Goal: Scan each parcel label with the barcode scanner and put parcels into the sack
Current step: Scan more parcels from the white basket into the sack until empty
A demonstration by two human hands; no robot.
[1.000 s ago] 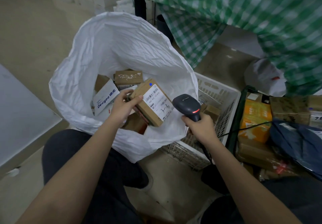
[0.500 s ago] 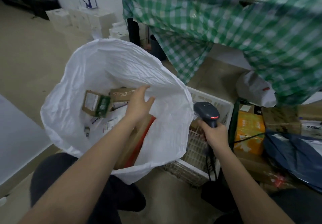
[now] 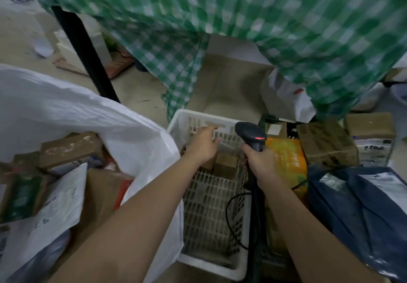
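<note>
Fingers of the left hand stretch out loosely, holding nothing, over small brown boxes in the white basket. Right hand grips the scanner just beside it. White sack at left holds parcels. Green checked cloth hangs behind.

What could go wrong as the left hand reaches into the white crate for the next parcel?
The scanner cable loops inside the white crate, so a lifted parcel might snag it. The left hand is empty and open above small brown boxes; a hurried grip could fumble one. The sack rim sags toward the crate.
</note>
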